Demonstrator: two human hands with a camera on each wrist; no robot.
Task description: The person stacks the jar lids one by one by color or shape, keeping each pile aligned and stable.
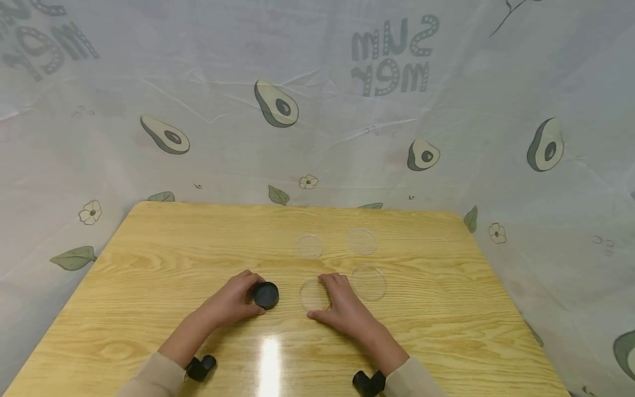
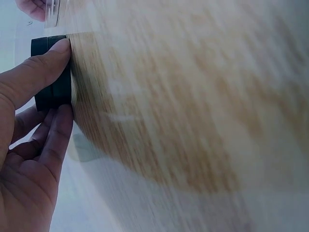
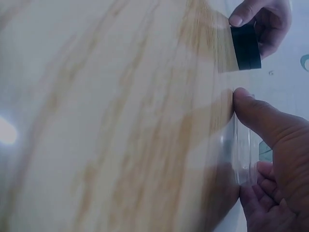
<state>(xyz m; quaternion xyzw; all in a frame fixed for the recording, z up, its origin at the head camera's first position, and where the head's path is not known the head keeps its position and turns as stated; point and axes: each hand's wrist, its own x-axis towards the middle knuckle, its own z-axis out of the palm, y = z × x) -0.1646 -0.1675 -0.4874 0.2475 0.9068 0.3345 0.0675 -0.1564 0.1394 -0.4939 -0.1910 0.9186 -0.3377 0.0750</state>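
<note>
Black container [image 1: 267,296] near clear dish [image 1: 311,295]

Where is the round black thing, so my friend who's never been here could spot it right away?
Start with the wooden table and find the person's left hand. The round black thing is what that hand holds; it looks solid black, while the four round dishes to its right are see-through.

Clear dish [image 1: 310,296] partly hidden by right grip [image 1: 344,309].

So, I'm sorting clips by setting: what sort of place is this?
Probably a makeshift indoor filming booth: pale avocado-printed sheeting hangs behind and beside a yellow wood-grain table, and small black wrist-worn cameras are in view.
</note>
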